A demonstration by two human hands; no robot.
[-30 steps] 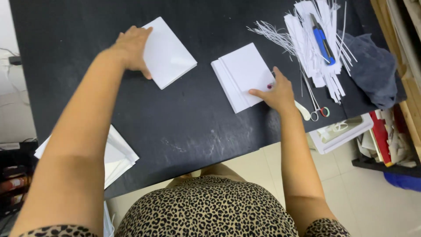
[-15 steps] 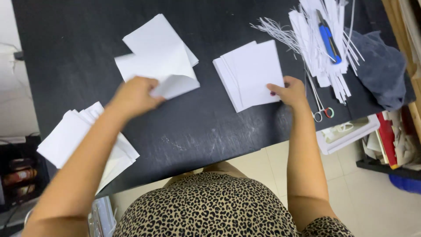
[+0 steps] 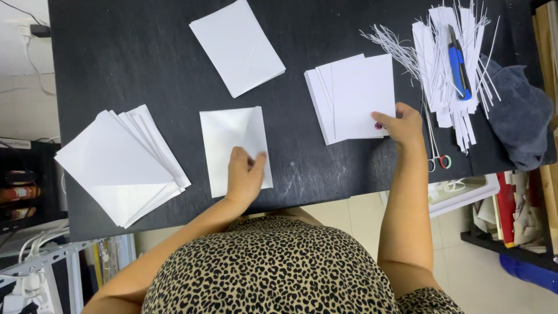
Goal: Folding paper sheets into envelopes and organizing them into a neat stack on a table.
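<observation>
My left hand (image 3: pixel 245 174) presses on a single white sheet (image 3: pixel 228 139) lying near the front edge of the black table (image 3: pixel 139 52), fingers on its lower right corner. My right hand (image 3: pixel 401 123) rests with its fingertips on the lower right corner of a small stack of white sheets (image 3: pixel 351 96). Another white stack (image 3: pixel 237 45) lies tilted at the back, apart from both hands. A larger fanned pile of white sheets (image 3: pixel 119 164) hangs over the table's left front corner.
Thin white paper strips (image 3: pixel 442 64) lie at the back right with a blue utility knife (image 3: pixel 458 61) on top. Scissors (image 3: pixel 436 152) lie beside my right hand. A grey cloth (image 3: pixel 520 119) sits at the right edge. Shelves with clutter stand right of the table.
My left hand has carried one sheet from the back stack toward me and laid it flat at the front edge. My right hand stays on the right stack.
</observation>
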